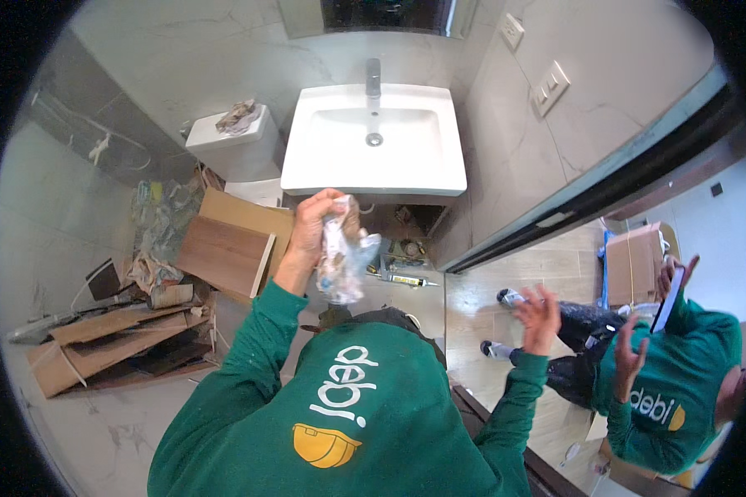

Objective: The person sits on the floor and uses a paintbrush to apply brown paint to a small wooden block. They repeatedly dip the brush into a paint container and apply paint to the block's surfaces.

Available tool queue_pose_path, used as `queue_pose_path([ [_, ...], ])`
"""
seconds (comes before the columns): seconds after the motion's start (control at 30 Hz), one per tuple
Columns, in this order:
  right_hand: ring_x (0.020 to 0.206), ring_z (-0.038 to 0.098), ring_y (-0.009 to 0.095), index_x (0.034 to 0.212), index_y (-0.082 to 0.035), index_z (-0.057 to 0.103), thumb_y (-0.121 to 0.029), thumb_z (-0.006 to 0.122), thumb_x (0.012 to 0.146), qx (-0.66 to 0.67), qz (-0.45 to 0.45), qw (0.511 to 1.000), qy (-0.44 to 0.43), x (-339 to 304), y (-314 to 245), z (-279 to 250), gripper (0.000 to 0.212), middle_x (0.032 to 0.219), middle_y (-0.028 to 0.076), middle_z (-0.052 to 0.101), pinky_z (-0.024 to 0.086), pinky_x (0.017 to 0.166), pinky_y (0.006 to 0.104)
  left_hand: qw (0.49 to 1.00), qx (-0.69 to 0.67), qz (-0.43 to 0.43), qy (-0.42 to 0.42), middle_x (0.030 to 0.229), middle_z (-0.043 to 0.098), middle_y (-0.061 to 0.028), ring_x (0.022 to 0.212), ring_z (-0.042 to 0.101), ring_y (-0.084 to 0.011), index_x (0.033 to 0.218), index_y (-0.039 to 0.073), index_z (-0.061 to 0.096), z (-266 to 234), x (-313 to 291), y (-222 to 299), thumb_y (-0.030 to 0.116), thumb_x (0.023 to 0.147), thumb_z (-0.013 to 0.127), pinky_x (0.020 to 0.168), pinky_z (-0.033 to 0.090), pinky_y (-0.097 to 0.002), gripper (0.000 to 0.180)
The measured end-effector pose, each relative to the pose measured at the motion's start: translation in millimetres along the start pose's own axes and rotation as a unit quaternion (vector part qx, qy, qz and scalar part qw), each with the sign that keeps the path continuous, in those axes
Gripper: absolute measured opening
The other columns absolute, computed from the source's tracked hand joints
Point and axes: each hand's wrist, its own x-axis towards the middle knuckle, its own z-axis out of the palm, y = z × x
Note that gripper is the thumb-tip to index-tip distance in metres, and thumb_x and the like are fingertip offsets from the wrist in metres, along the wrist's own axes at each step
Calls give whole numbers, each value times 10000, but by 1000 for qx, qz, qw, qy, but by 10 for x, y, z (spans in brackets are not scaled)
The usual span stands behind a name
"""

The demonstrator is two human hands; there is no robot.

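Stained wad dangles from the left hand

Pinched at its upper end, it hangs in front of the white basin, its long axis running from the basin side toward the wearer's body, loose end nearest the green sweatshirt. The right hand is spread, well apart from it. Brown boards lie to the left, blocking the floor before the toilet. A sealant tube lies right of the wad; beyond the doorway, a co-worker holds a phone
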Motion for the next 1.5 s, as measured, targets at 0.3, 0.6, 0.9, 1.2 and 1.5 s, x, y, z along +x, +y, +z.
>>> queue_pose_path([
  [0.3, 1103, 607, 216, 1301, -9, 547, -215, 539, 968, -151, -219, 922, -280, -526, -153, 1930, 391, 1203, 147, 640, 491, 888, 323, 991, -115, -1, 64, 889, 686, -86, 799, 663, -151, 963, 5, 629, 686, -269, -110, 21, 836, 671, 755, 542, -293, 135],
  [0.6, 1224, 534, 323, 1489, -87, 282, -548, 175, 1017, 111, 9, 909, -402, -653, -119, 2436, 668, 1327, 217, 553, 415, 1002, 420, 976, -54, 114, 176, 919, 688, -77, 799, 647, -127, 998, -3, 662, 431, -681, -116, 41, 843, 688, 741, 526, -271, 164],
  [0.9, 1298, 465, 300, 1543, -119, 77, -624, 246, 986, -46, -71, 905, -417, -819, 353, 3085, 771, 1385, 245, 487, 285, 1102, 449, 936, 272, 187, 122, 954, 692, -75, 874, 629, -120, 953, 2, 681, 22, -660, -278, 71, 841, 714, 750, 511, -283, 136],
  [1.2, 1140, 592, 230, 1437, -54, 402, -249, 571, 972, -273, -14, 852, -447, -761, 1012, 3719, 532, 1292, 162, 592, 458, 946, 346, 911, 232, 158, 302, 850, 666, -40, 770, 608, -94, 954, 23, 627, -2236, -604, 338, 90, 888, 671, 664, 509, -258, 104],
  [1.5, 852, 679, 189, 1218, 7, 588, -241, 607, 936, -453, 152, 869, -126, -588, 1456, 3048, 376, 1009, 116, 683, 512, 686, 270, 884, 93, 23, 457, 948, 680, -64, 839, 641, -137, 1050, -34, 635, -4875, -1052, 1284, 79, 874, 676, 748, 515, -260, 213],
])
